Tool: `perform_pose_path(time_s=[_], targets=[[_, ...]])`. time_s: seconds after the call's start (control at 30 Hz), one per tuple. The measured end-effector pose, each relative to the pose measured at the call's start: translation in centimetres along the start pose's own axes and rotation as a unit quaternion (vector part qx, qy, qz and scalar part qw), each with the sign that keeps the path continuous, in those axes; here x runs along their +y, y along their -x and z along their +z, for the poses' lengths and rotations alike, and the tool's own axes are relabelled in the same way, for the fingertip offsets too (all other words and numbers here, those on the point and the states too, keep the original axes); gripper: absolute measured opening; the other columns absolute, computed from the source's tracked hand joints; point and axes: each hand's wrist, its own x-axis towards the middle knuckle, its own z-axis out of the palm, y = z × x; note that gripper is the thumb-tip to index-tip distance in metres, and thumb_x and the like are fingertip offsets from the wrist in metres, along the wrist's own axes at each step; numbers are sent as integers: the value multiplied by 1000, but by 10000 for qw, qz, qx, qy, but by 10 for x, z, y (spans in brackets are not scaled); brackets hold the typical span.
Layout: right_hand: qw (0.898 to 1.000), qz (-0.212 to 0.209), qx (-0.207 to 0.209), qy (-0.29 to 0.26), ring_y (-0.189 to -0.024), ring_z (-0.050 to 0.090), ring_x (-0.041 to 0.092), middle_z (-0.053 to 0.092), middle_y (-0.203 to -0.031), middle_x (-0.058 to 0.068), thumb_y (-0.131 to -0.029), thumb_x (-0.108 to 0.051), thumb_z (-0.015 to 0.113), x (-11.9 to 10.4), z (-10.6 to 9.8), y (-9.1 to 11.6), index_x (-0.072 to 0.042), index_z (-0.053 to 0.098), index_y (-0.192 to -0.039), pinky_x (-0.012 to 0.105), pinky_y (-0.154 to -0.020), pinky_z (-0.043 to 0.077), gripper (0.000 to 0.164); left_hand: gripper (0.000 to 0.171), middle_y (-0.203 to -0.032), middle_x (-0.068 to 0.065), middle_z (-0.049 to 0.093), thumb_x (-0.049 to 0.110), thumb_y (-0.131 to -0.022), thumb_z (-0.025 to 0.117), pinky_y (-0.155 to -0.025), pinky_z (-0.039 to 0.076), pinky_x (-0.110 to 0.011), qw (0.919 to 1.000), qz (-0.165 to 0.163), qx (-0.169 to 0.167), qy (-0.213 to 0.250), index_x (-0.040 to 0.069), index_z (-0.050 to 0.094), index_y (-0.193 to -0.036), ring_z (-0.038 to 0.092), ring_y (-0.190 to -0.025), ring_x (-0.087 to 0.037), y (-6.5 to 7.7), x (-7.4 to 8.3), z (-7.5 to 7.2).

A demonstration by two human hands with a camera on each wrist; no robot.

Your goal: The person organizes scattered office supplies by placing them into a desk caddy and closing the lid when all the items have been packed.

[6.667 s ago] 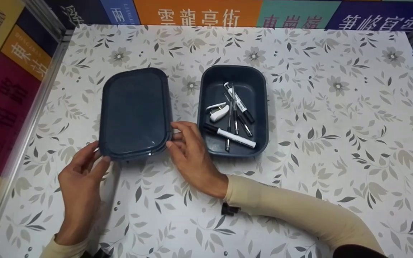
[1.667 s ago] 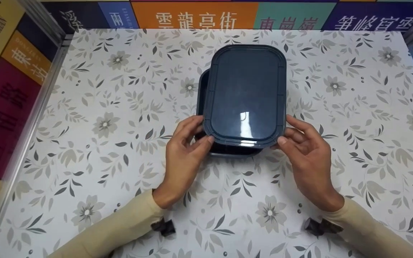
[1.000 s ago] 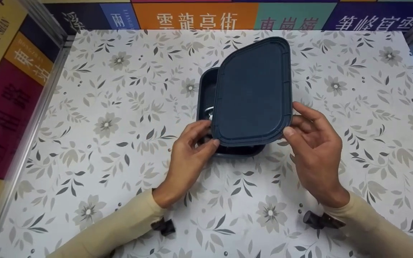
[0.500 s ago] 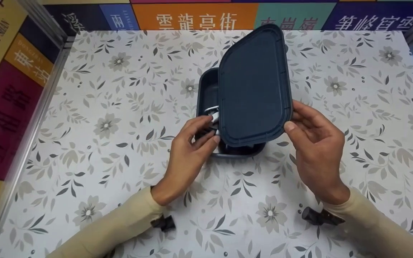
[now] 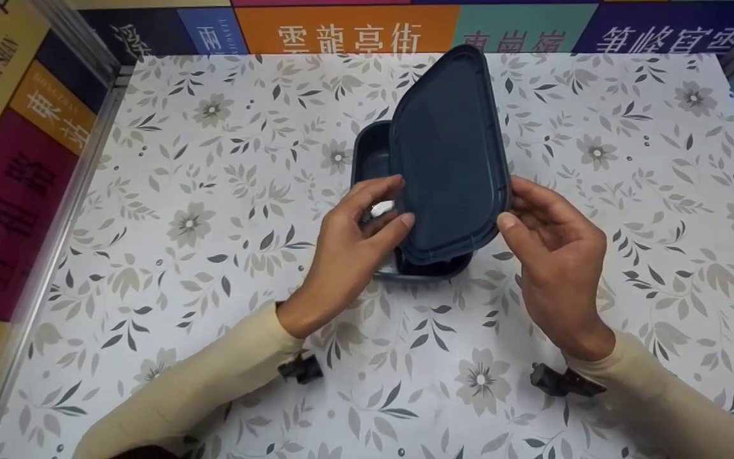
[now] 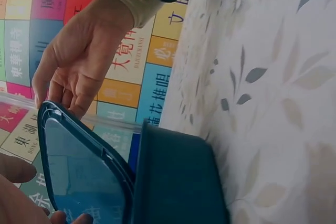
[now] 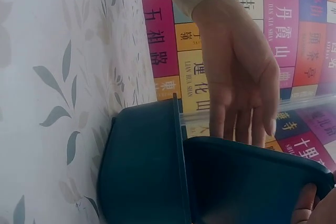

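A dark blue rectangular lid [image 5: 446, 153] slants over the matching box [image 5: 373, 153], its right side raised and its left side low. My right hand [image 5: 558, 268] pinches the lid's right edge near the front corner, thumb on the upper face; the left wrist view shows that hand [image 6: 86, 51] at the lid's corner. At the lid's low left edge, my left hand [image 5: 354, 248] has thumb and index finger apart, with its fingers over the box's left side. A white object [image 5: 382, 208] shows between them inside the box. The lid hides most of the box's inside.
A white table [image 5: 227, 357] with a leaf and flower print lies under the box. Coloured panels with characters [image 5: 348, 32] stand behind the far edge and along the left side. Small black devices [image 5: 300, 368] are strapped at both wrists.
The lid has gone from left of the box to above it, first nearly flat, then tipped with its right side up. My left hand has just moved slightly right and away from me.
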Motion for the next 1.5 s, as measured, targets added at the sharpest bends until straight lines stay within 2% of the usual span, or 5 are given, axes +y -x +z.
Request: perform_pose_path(time_s=[0.13,0.43,0.9,1.17,1.5], targets=[[9999,-48,-35,123,-107,73,36,73,-120,32,-93,24,64,0,3,1,21,68,-130,34,-98,63,37,52,-150,-22,60,2,-102,75,-118,54,-48,9998,30,-48,-185,-10,60,-150,60,-141,-35,-11,5,5],[9988,-238,-282,337,-108,72,37,72,-121,34,-95,22,65,1,8,2,22,66,-132,36,-99,63,37,51,-148,-17,62,8,-104,76,-114,55,-32,9989,138,-194,-397,-6,62,-150,62,-136,-28,-25,13,16],[9963,-580,-388,510,-104,73,35,74,-119,30,-90,26,64,6,18,6,21,67,-130,36,-95,65,41,50,-143,-7,63,13,-103,78,-112,55,-26,9993,180,-109,-317,-3,65,-149,64,-128,-15,-43,27,25],[9915,-901,-661,663,-102,71,37,69,-113,34,-88,25,66,12,25,8,23,66,-129,37,-91,64,41,52,-143,-2,64,23,-104,78,-113,53,-26,9974,228,-104,-674,0,66,-149,62,-128,-11,-47,32,25],[9804,-1251,-910,1221,-100,71,33,70,-113,28,-85,25,70,19,31,10,20,70,-129,35,-88,64,44,53,-139,-6,66,20,-102,81,-110,57,-31,9985,261,-45,-469,-3,66,-148,65,-125,-14,-46,33,23]])
